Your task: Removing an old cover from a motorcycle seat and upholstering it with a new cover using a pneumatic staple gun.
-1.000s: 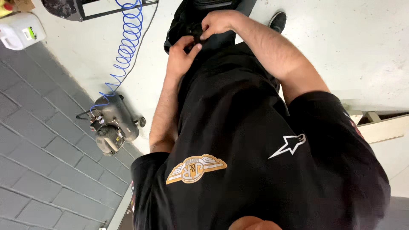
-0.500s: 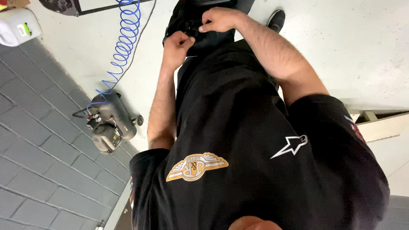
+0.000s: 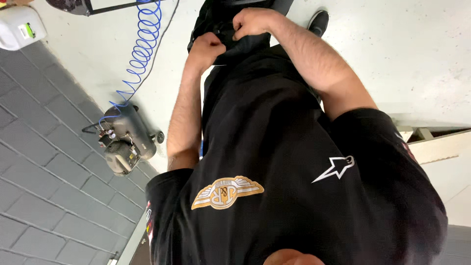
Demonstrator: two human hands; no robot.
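I see both hands at the waist: the left hand (image 3: 208, 47) and the right hand (image 3: 255, 22) each have fingers curled tight, pinching the black waistband (image 3: 230, 46). A white jug (image 3: 19, 27) with a green label stands on the floor top left, beside a blue coiled hose (image 3: 142, 49).

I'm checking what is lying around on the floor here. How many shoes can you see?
1. One black shoe shows at the top of the view, on the pale floor just right of the forearm. A second may be hidden behind the person's black shirt and hands.
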